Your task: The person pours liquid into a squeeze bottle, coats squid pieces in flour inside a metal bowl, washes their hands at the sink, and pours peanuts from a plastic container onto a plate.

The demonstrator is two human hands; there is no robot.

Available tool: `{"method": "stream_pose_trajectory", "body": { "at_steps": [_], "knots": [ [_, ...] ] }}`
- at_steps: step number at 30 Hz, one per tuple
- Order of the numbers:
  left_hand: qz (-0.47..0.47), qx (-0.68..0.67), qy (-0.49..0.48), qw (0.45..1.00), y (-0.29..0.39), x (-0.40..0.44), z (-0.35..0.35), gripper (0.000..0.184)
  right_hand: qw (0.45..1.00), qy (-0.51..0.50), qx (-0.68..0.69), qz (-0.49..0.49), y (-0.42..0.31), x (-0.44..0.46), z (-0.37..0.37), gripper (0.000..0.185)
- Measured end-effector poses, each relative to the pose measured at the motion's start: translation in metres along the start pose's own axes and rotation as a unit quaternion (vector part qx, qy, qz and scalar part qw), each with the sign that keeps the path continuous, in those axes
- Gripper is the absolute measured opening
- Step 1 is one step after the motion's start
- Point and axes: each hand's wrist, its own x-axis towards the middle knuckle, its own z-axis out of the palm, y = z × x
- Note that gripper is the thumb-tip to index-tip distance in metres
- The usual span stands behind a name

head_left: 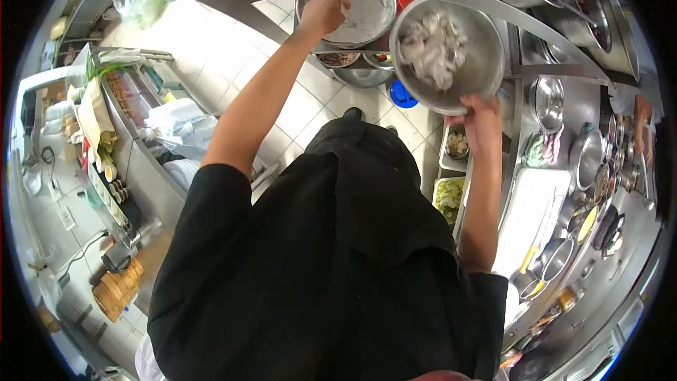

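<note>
The right hand (478,124) grasps the near rim of a steel bowl (483,63) holding pale, wet pieces (433,51). Just left, the left hand (327,13), fingers curled in, is over a round pan (388,31) with white contents (368,15).

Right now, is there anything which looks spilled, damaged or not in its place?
Nothing clearly looks spilled or damaged. The pale pieces sit bunched to one side of the metal bowl in the right hand, but none shows over its rim. Crumpled cloths beside the white tray look only untidy.
</note>
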Motion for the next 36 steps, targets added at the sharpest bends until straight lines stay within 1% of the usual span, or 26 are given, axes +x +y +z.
{"method": "stream_pose_trajectory", "body": {
  "at_steps": [2,4,5,6,7,8,9,13,14,15,16,17,18,19,20,21,22,23,24,25,27,29,31,33,35,36],
  "knots": [
    [0.006,0.125,-0.128,0.984,-0.037,0.008,0.036,0.016,0.999,0.028,-0.005,0.029,0.015,-0.028,-0.03,0.035],
    [0.068,0.253,-0.262,0.929,-0.072,0.016,0.061,0.018,0.995,0.046,-0.062,0.066,0.047,-0.044,-0.068,0.027],
    [0.102,0.286,-0.289,0.908,-0.068,0.019,0.054,0.02,0.995,0.054,-0.056,0.069,0.054,-0.058,-0.079,0.027],
    [0.047,0.318,-0.297,0.899,-0.061,0.018,0.05,0.02,0.995,0.05,-0.065,0.05,0.06,-0.074,-0.089,0.023],
    [0.059,0.321,-0.302,0.896,-0.046,0.022,0.039,0.02,0.996,0.046,-0.073,0.032,0.069,-0.089,-0.097,0.02],
    [-0.012,0.294,-0.288,0.911,-0.033,0.025,0.028,0.023,0.996,0.055,-0.063,0.036,0.092,-0.099,-0.116,0.02],
    [-0.084,0.266,-0.274,0.921,-0.022,0.027,0.018,0.028,0.988,0.102,-0.115,-0.008,0.127,-0.107,-0.142,0.02],
    [-0.067,0.262,-0.221,0.937,0.014,0.045,-0.012,0.025,0.971,0.194,-0.138,-0.028,0.108,-0.14,-0.138,0.016],
    [-0.04,0.225,-0.175,0.958,0.003,0.04,-0.018,0.026,0.947,0.22,-0.234,-0.009,0.107,-0.146,-0.139,0.014],
    [-0.01,0.188,-0.131,0.973,-0.009,0.036,-0.022,0.028,0.891,0.245,-0.382,0.015,0.104,-0.154,-0.14,0.012],
    [-0.067,0.045,-0.126,0.989,0.021,0.026,-0.038,0.023,0.834,0.266,-0.482,0.04,0.102,-0.158,-0.141,0.01],
    [-0.059,-0.087,-0.145,0.984,-0.005,0.032,-0.032,0.015,0.798,0.269,-0.54,-0.018,0.124,-0.163,-0.157,0.014],
    [0.004,-0.12,-0.112,0.986,-0.019,0.032,-0.031,0.015,0.841,0.301,-0.448,-0.027,0.132,-0.161,-0.166,0.015],
    [-0.056,-0.184,-0.189,0.963,-0.064,0.045,-0.026,0.017,0.928,0.327,-0.177,-0.028,0.138,-0.158,-0.175,0.017],
    [-0.007,-0.158,-0.153,0.975,-0.014,0.03,-0.041,0.017,0.921,0.339,0.183,-0.053,0.139,-0.158,-0.184,0.019],
    [0.008,-0.061,-0.173,0.983,0.022,0.024,-0.054,0.018,0.871,0.344,0.341,-0.081,0.14,-0.158,-0.192,0.021],
    [0.008,-0.097,-0.201,0.975,0.02,0.023,-0.054,0.019,0.838,0.348,0.407,-0.104,0.141,-0.156,-0.201,0.023],
    [0.017,-0.137,-0.202,0.97,0.044,0.015,-0.058,0.011,0.823,0.399,0.397,-0.074,0.12,-0.155,-0.204,0.023],
    [0.003,-0.138,-0.236,0.962,0.069,0.011,-0.063,0.021,0.801,0.4,0.437,-0.09,0.14,-0.146,-0.226,0.023],
    [0.057,-0.152,-0.294,0.942,0.082,0.014,-0.062,0.022,0.787,0.425,0.438,-0.092,0.138,-0.143,-0.238,0.027],
    [0.082,-0.161,-0.302,0.936,0.16,-0.006,-0.059,0.019,0.763,0.455,0.446,-0.11,0.13,-0.147,-0.255,0.026],
    [0.169,-0.207,-0.324,0.908,0.209,-0.016,-0.032,0.014,0.776,0.426,0.45,-0.117,0.146,-0.133,-0.272,0.029],
    [0.154,-0.209,-0.39,0.884,0.266,-0.017,-0.005,0.011,0.793,0.381,0.451,-0.151,0.161,-0.135,-0.285,0.031],
    [0.188,-0.209,-0.402,0.871,0.317,-0.021,0.036,0.012,0.774,0.402,0.463,-0.155,0.166,-0.149,-0.291,0.044],
    [0.19,-0.273,-0.47,0.818,0.397,-0.037,0.066,0.014,0.773,0.362,0.506,-0.121,0.175,-0.173,-0.299,0.061],
    [0.202,-0.256,-0.486,0.811,0.443,-0.05,0.081,0.016,0.778,0.353,0.504,-0.128,0.176,-0.192,-0.299,0.07]
  ]
}}
